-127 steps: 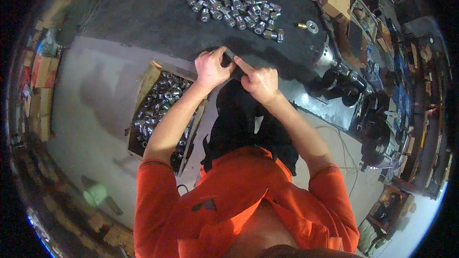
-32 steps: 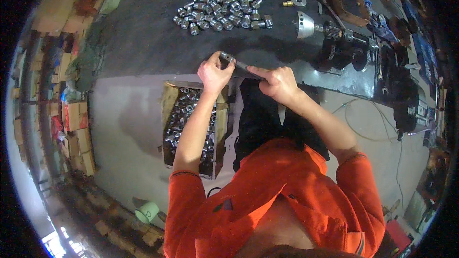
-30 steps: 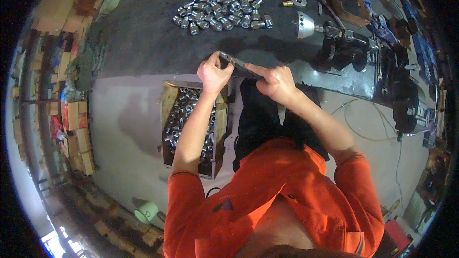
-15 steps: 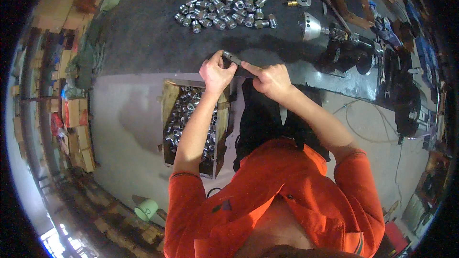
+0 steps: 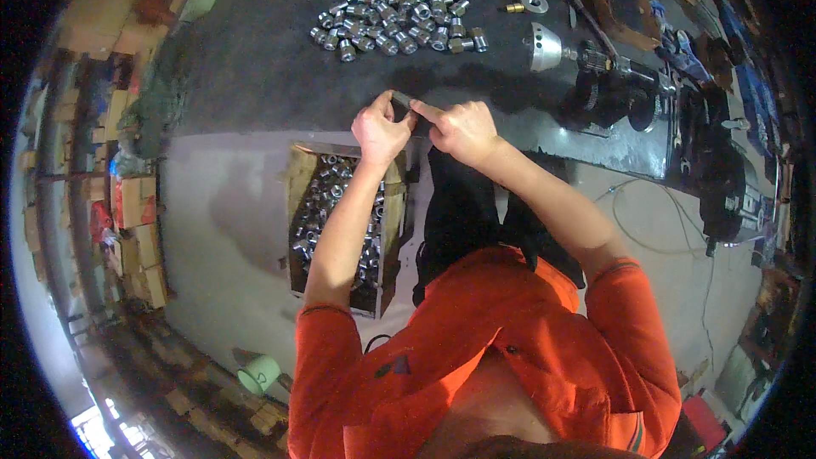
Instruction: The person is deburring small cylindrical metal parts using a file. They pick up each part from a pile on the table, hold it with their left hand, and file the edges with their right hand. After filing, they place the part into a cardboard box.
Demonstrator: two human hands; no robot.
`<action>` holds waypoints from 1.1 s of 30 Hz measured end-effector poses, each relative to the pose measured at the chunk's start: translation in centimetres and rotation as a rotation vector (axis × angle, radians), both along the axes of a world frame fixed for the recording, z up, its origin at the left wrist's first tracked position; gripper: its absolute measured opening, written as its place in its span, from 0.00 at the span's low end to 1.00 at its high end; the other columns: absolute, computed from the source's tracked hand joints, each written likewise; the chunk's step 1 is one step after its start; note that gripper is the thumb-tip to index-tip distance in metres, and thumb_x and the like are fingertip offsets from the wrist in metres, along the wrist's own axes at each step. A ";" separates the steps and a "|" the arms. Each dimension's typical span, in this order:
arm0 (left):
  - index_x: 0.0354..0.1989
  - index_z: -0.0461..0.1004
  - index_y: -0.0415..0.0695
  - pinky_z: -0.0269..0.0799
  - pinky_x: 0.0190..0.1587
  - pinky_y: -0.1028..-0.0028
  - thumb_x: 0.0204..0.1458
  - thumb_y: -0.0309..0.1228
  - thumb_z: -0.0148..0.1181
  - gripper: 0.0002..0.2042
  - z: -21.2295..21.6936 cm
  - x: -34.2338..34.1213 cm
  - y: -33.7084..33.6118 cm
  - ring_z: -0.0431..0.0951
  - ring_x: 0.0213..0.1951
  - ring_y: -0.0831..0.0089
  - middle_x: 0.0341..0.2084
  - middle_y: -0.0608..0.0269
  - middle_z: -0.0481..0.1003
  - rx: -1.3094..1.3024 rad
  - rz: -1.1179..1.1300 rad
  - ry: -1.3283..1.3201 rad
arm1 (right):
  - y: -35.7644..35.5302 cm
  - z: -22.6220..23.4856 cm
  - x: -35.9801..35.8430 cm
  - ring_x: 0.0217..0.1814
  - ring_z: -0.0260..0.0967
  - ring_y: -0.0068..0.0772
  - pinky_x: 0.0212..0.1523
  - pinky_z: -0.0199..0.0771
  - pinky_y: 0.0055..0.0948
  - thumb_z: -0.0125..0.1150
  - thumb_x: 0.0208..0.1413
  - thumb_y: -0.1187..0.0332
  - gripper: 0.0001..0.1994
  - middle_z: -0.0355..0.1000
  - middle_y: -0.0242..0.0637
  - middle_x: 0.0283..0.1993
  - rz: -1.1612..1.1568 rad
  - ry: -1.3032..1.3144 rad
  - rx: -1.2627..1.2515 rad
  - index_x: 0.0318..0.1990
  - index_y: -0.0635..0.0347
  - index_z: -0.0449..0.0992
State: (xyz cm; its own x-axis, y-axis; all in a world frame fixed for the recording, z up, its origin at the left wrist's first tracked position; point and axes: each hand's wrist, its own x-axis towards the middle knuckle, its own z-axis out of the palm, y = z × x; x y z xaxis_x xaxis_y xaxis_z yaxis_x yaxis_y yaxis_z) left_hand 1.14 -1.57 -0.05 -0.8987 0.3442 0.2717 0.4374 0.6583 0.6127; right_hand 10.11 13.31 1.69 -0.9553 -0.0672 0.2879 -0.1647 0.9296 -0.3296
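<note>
Near the front edge of the dark workbench [image 5: 255,93], my left hand [image 5: 380,132] is closed, pinching a small grey metal fitting [image 5: 401,98] between thumb and fingers. My right hand [image 5: 466,132] comes in from the right with its index finger stretched to the fitting's near-right end. Its other fingers are curled in, and its thumb is mostly hidden. Finer detail of the fitting is covered by my fingers. Farther back on the bench lies a loose pile of shiny metal fittings [image 5: 395,21], apart from both hands.
Below the bench edge, left of my legs, stands a wooden box [image 5: 389,246] of metal fittings. A machine with a silver cone-shaped head [image 5: 545,47] occupies the bench's right. Behind it lie a washer [image 5: 535,2] and a brass piece [image 5: 515,8]. A green cup-like container [image 5: 258,373] sits lower left.
My right hand has shifted left, closer to my left hand, and its index finger reaches farther along the fitting. Less of the fitting shows now. My left hand has barely moved.
</note>
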 end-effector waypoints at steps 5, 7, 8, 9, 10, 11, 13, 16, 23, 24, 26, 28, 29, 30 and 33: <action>0.23 0.70 0.42 0.59 0.20 0.71 0.34 0.36 0.70 0.15 0.1 0.1 0.1 0.62 0.14 0.74 0.09 0.68 0.61 -0.012 0.006 0.045 | 0.5 1.2 1.2 0.22 0.73 0.42 0.23 0.72 0.40 0.54 0.44 0.63 0.24 0.74 0.41 0.21 0.000 -0.117 0.032 0.54 0.46 0.71; 0.23 0.70 0.43 0.59 0.19 0.71 0.34 0.36 0.71 0.15 0.3 0.3 0.4 0.61 0.14 0.75 0.09 0.68 0.61 -0.022 -0.010 0.020 | 0.2 0.4 0.5 0.22 0.73 0.42 0.23 0.72 0.40 0.54 0.44 0.64 0.24 0.74 0.41 0.21 -0.009 -0.049 0.032 0.54 0.46 0.71; 0.23 0.71 0.43 0.59 0.19 0.71 0.34 0.36 0.71 0.15 0.2 0.3 0.2 0.61 0.13 0.75 0.09 0.68 0.61 -0.013 -0.013 0.019 | 0.0 0.5 0.2 0.22 0.73 0.42 0.23 0.72 0.40 0.55 0.44 0.64 0.24 0.74 0.41 0.21 -0.010 -0.050 0.035 0.54 0.46 0.70; 0.23 0.71 0.43 0.58 0.19 0.70 0.34 0.36 0.71 0.15 0.0 0.2 0.0 0.61 0.13 0.75 0.09 0.69 0.61 -0.005 -0.016 0.017 | -0.2 0.5 0.0 0.22 0.73 0.42 0.23 0.72 0.40 0.55 0.44 0.64 0.24 0.74 0.41 0.21 -0.010 -0.052 0.038 0.54 0.45 0.70; 0.23 0.71 0.43 0.58 0.19 0.70 0.34 0.37 0.71 0.15 -0.1 0.1 0.1 0.61 0.13 0.76 0.09 0.69 0.61 0.025 -0.009 0.027 | 0.1 0.4 0.4 0.22 0.73 0.43 0.24 0.72 0.40 0.55 0.44 0.64 0.25 0.74 0.41 0.21 0.004 -0.038 0.015 0.55 0.45 0.70; 0.23 0.71 0.43 0.58 0.19 0.70 0.34 0.37 0.71 0.15 -0.6 0.0 0.1 0.61 0.13 0.76 0.09 0.69 0.61 0.045 -0.002 0.056 | 0.4 0.3 0.9 0.23 0.74 0.43 0.24 0.72 0.41 0.55 0.44 0.64 0.25 0.74 0.42 0.21 0.012 -0.039 0.011 0.55 0.45 0.70; 0.23 0.72 0.43 0.58 0.19 0.70 0.34 0.38 0.72 0.15 -1.3 -0.2 -0.2 0.61 0.13 0.76 0.09 0.68 0.61 0.086 0.015 0.114 | 0.7 0.4 1.5 0.23 0.74 0.43 0.24 0.72 0.41 0.55 0.44 0.64 0.25 0.74 0.42 0.21 0.029 -0.042 0.004 0.55 0.45 0.70; 0.23 0.72 0.43 0.58 0.18 0.70 0.34 0.36 0.71 0.14 0.2 0.2 0.5 0.61 0.13 0.76 0.09 0.68 0.62 -0.028 -0.002 0.042 | 0.2 0.6 0.2 0.22 0.73 0.43 0.24 0.72 0.40 0.54 0.44 0.64 0.25 0.74 0.42 0.20 -0.008 -0.066 0.018 0.55 0.44 0.70; 0.23 0.71 0.43 0.58 0.19 0.69 0.34 0.35 0.70 0.14 -0.5 0.0 0.0 0.61 0.13 0.75 0.09 0.68 0.62 0.043 -0.001 0.044 | 0.7 0.4 1.4 0.22 0.73 0.43 0.24 0.73 0.41 0.54 0.44 0.64 0.25 0.74 0.42 0.20 0.025 -0.051 -0.001 0.55 0.45 0.71; 0.25 0.73 0.43 0.59 0.19 0.70 0.34 0.35 0.70 0.13 -0.2 0.0 -0.1 0.62 0.13 0.75 0.09 0.68 0.62 0.001 -0.001 0.022 | 0.5 0.5 1.0 0.22 0.73 0.43 0.24 0.73 0.41 0.54 0.44 0.64 0.25 0.74 0.42 0.20 0.017 -0.053 0.006 0.55 0.45 0.71; 0.27 0.74 0.42 0.60 0.19 0.70 0.33 0.35 0.70 0.14 0.1 0.0 0.0 0.62 0.14 0.75 0.10 0.67 0.63 -0.042 -0.010 0.006 | 0.0 0.3 -0.2 0.21 0.73 0.43 0.23 0.73 0.41 0.54 0.44 0.64 0.25 0.74 0.42 0.21 0.008 -0.026 0.032 0.54 0.45 0.71; 0.28 0.74 0.42 0.61 0.20 0.70 0.33 0.34 0.69 0.14 0.1 -0.1 0.2 0.63 0.14 0.75 0.10 0.67 0.63 -0.044 -0.029 0.016 | 0.3 0.0 -0.2 0.21 0.73 0.42 0.23 0.72 0.41 0.54 0.44 0.64 0.24 0.74 0.42 0.21 0.001 -0.027 0.022 0.54 0.45 0.71; 0.27 0.74 0.42 0.61 0.20 0.70 0.33 0.35 0.69 0.14 -0.1 -0.1 0.1 0.63 0.14 0.75 0.10 0.67 0.63 -0.010 -0.013 0.025 | 0.3 0.3 -0.1 0.22 0.73 0.42 0.23 0.72 0.41 0.54 0.44 0.64 0.24 0.74 0.42 0.21 0.007 -0.030 0.016 0.54 0.46 0.71; 0.26 0.74 0.42 0.61 0.20 0.70 0.33 0.36 0.69 0.14 -0.3 0.0 0.1 0.63 0.14 0.75 0.10 0.67 0.63 0.024 0.001 0.033 | 0.6 0.6 0.4 0.22 0.73 0.42 0.23 0.72 0.41 0.54 0.44 0.64 0.24 0.74 0.43 0.21 0.008 -0.052 0.005 0.54 0.44 0.71; 0.23 0.72 0.41 0.60 0.20 0.69 0.33 0.39 0.69 0.16 -0.4 0.1 0.1 0.63 0.14 0.74 0.10 0.67 0.62 0.045 0.023 0.036 | 1.8 1.6 2.3 0.22 0.73 0.42 0.23 0.72 0.41 0.54 0.44 0.64 0.24 0.74 0.43 0.22 0.014 -0.142 0.043 0.54 0.41 0.72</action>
State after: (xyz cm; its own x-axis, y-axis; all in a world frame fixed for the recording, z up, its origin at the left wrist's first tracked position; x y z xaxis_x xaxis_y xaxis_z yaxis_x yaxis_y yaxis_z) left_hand 1.21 -1.48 -0.48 -0.8955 0.3104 0.3191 0.4450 0.6401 0.6262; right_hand 12.37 15.13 3.31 -0.9851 -0.0899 0.1468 -0.1321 0.9414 -0.3102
